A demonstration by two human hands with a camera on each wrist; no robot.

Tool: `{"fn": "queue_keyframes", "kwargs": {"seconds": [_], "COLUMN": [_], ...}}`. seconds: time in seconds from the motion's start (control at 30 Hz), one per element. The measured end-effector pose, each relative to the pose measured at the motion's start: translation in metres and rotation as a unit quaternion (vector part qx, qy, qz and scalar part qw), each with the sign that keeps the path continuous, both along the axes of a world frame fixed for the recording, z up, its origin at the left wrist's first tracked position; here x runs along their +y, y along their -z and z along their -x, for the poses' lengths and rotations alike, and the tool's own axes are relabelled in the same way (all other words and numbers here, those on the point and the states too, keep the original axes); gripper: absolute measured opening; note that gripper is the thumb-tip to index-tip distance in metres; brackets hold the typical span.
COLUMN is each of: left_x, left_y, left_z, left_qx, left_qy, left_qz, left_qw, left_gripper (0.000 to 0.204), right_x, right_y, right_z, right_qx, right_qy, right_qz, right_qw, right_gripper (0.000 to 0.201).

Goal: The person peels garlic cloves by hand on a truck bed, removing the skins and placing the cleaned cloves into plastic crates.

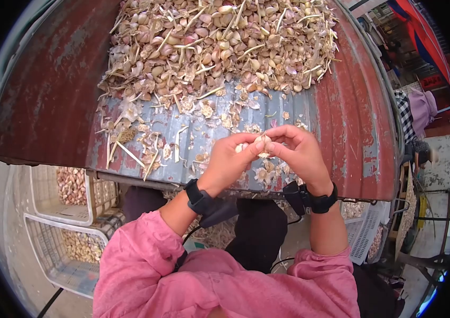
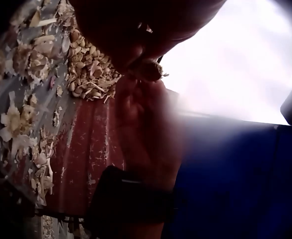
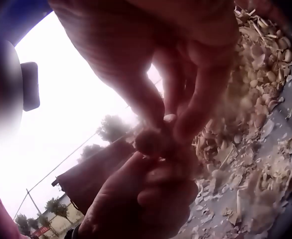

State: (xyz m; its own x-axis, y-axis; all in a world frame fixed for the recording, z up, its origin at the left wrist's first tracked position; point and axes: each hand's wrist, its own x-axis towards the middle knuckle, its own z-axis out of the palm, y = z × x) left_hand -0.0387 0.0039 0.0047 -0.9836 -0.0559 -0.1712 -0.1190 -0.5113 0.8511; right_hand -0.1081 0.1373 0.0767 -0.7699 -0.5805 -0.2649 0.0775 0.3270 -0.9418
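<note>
Both hands meet over the near part of the metal table. A small piece of garlic is pinched between the fingertips of the left hand and the right hand. Pale cloves also show at the left fingers. In the left wrist view a dark, round end of the garlic sticks out between the left hand and the right hand. The right wrist view has the right hand above and the left hand below, with the garlic between them blurred.
A large heap of garlic cloves and skins covers the table's far half. Stems and papery skins lie scattered nearer. Crates with cloves stand below at the left, and another crate at the right. A person is at the far right.
</note>
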Motion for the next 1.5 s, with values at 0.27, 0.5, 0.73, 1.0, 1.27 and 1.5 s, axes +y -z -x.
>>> {"fn": "queue_keyframes", "kwargs": {"seconds": [0.27,0.5,0.73,1.0,1.27,1.5], "left_x": [-0.003,-0.003,0.006,-0.002,0.005,-0.003], "left_y": [-0.002,-0.006,-0.002,0.005,-0.003,0.007], "left_z": [0.004,0.003,-0.002,0.006,0.004,0.006], "left_qx": [-0.042,-0.006,0.04,-0.031,-0.047,-0.053], "left_qy": [0.038,-0.007,-0.1,-0.082,-0.012,0.012], "left_qz": [-0.198,-0.135,-0.031,-0.301,-0.198,-0.194], "left_qw": [0.979,0.991,0.994,0.95,0.979,0.98], "left_gripper": [0.027,0.019,0.018,0.013,0.019,0.017], "right_x": [-0.003,-0.007,-0.009,-0.016,-0.021,-0.018], "right_y": [0.0,-0.001,0.012,0.026,0.02,0.03], "right_z": [-0.001,0.006,0.0,-0.005,-0.013,-0.017], "right_qx": [0.047,-0.174,-0.168,-0.178,0.171,0.22], "right_qy": [0.103,-0.013,0.033,0.126,0.162,0.072], "right_qz": [0.098,0.033,0.102,0.261,0.088,0.071], "right_qw": [0.989,0.984,0.98,0.94,0.968,0.97], "right_gripper": [0.013,0.026,0.021,0.016,0.018,0.016]}}
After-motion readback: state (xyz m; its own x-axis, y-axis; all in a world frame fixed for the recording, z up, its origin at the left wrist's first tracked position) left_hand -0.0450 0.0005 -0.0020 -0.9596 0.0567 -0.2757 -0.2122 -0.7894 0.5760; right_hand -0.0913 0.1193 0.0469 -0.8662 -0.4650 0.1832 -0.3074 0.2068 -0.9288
